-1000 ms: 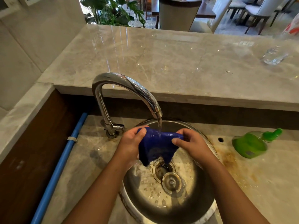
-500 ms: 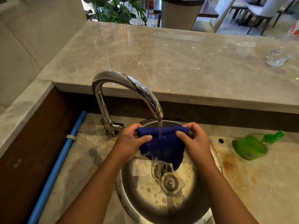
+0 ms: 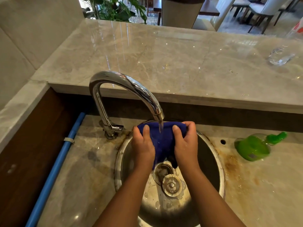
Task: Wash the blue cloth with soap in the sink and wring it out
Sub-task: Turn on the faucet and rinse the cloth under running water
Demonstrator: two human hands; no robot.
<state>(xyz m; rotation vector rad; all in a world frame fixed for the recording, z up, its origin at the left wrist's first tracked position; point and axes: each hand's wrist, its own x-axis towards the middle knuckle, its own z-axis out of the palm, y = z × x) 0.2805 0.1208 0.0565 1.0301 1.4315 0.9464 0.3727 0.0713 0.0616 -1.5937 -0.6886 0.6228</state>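
The blue cloth [image 3: 163,141] hangs stretched between my two hands over the round steel sink [image 3: 211,161]. Water runs from the chrome tap [image 3: 129,86] onto the cloth's top edge. My left hand [image 3: 143,145] grips the cloth's left end, thumb on the near side. My right hand [image 3: 185,143] grips its right end the same way. The cloth's lower part dangles just above the drain [image 3: 162,171]. A green soap bottle [image 3: 253,147] lies on its side on the counter to the right of the sink.
A loose drain plug [image 3: 171,185] sits in the wet basin beside the drain. A raised marble counter [image 3: 164,63] runs behind the tap, with a clear glass [image 3: 280,57] at its far right. A blue pipe [image 3: 55,167] runs along the left wall.
Both hands have raised the cloth closer to the tap's spout and pulled it wider and flatter. The thumbs now lie over the cloth's near face.
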